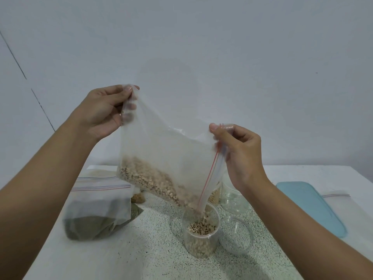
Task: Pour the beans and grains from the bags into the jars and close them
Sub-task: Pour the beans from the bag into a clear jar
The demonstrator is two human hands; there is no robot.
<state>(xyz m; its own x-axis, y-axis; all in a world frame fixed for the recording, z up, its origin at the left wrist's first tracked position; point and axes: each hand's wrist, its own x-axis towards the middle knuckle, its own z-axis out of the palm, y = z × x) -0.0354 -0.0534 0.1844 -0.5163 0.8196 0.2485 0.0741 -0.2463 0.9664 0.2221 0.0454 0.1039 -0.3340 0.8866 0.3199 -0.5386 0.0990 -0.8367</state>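
- A speckled desk is seen carrying the open jar.
- A clear zip bag of pale beans is held tilted above the jar, with its lower corner at the jar's mouth. Beans are seen inside the jar.
- A bag of dark green grains is laid left of the jar.
- A flat blue tray is laid well right of the jar.
- The bag's top corner is pinched by the left hand, and its zip edge by the right hand, both above the jar.
- An empty jar is set just right of the open jar.
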